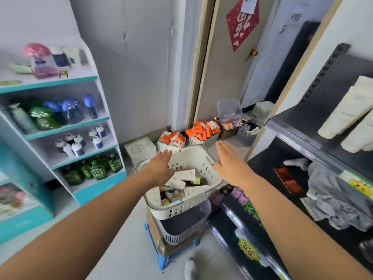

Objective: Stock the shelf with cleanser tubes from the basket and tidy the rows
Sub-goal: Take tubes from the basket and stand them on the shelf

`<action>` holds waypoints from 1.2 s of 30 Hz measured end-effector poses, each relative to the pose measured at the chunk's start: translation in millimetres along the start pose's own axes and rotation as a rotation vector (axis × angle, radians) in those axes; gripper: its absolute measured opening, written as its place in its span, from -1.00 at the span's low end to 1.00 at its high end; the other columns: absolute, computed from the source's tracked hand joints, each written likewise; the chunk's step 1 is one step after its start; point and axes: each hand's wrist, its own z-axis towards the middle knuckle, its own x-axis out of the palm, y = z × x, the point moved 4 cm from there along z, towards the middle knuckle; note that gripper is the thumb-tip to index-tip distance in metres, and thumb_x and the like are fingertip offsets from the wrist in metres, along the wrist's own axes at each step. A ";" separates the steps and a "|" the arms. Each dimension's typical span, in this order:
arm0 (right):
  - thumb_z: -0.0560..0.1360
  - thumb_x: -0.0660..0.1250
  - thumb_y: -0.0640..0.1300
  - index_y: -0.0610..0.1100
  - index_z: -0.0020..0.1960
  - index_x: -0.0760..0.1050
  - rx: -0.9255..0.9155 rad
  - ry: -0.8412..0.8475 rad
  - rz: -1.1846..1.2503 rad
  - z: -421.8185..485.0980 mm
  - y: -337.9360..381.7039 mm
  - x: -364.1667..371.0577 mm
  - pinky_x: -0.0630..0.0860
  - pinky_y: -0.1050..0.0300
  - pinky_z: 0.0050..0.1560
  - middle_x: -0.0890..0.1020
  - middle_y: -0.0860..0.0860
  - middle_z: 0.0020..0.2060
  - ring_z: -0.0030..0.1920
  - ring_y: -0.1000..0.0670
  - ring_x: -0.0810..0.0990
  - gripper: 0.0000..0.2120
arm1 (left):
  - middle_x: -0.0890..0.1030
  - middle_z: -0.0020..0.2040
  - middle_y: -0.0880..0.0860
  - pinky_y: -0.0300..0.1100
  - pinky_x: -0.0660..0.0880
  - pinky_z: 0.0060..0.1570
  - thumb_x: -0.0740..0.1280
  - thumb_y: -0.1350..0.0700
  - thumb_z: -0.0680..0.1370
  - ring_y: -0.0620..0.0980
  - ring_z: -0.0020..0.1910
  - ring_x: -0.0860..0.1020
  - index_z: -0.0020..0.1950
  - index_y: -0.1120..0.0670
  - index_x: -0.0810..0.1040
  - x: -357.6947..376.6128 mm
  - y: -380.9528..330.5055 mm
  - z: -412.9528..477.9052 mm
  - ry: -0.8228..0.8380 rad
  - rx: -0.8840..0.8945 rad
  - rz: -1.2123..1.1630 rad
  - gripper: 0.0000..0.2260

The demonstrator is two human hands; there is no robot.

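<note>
A white perforated basket (193,207) sits on a grey basket atop a blue stool in the middle of the floor. Inside lie several cream cleanser tubes (184,175) mixed with small colourful items. My left hand (159,168) hovers over the basket's left side, fingers straight, holding nothing. Over the basket's right rim my right hand (230,160) stretches flat, also holding nothing. On the dark shelf (298,122) at the right lie three cream tubes (343,112) on their sides.
A teal and white shelf unit (84,122) with bottles stands at the left. Boxes of orange packets (201,131) and a clear tub (229,109) sit on the floor by the door. Crumpled plastic (333,197) lies on the lower dark shelf.
</note>
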 end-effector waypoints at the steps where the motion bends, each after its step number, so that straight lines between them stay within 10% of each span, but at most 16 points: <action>1: 0.63 0.09 -0.09 -0.20 0.59 -0.11 -0.018 0.007 -0.002 9.9 1.0 4.7 -0.06 0.03 0.56 -0.05 -0.09 0.58 0.57 -0.06 -0.08 -0.38 | -0.04 0.60 0.05 -0.06 0.00 0.53 0.21 0.01 0.61 0.02 0.57 -0.04 0.59 0.07 -0.07 2.0 6.2 4.3 0.004 -0.022 -0.010 -0.35; 20: 0.63 0.13 -0.15 -0.17 0.59 -0.13 -0.182 0.527 -0.049 163.6 -54.9 150.1 -0.08 0.05 0.53 -0.04 -0.06 0.58 0.57 -0.03 -0.06 -0.36 | 0.28 0.47 0.18 0.01 0.26 0.41 0.23 0.10 0.58 0.19 0.42 0.29 0.54 0.04 0.13 105.6 60.8 90.3 0.201 -0.479 -0.286 -0.45; 27: 0.56 0.17 -0.24 -0.18 0.47 0.19 -0.107 0.645 -0.036 176.3 -72.4 209.7 0.48 -0.04 0.14 0.40 -0.15 0.35 0.23 -0.16 0.47 -0.52 | 0.34 0.43 0.20 0.05 0.32 0.35 0.25 0.06 0.53 0.22 0.37 0.35 0.53 0.02 0.13 156.4 83.9 99.1 0.290 -0.597 -0.343 -0.41; 36: 0.55 0.19 -0.24 -0.16 0.44 0.25 -0.121 0.747 0.025 183.8 -50.0 272.3 0.46 -0.09 0.25 0.40 -0.17 0.35 0.28 -0.18 0.46 -0.54 | -0.07 0.57 0.23 0.13 0.14 0.46 0.25 -0.06 0.57 0.28 0.52 0.05 0.58 0.07 -0.12 205.2 109.7 105.3 0.324 -0.785 -0.312 -0.27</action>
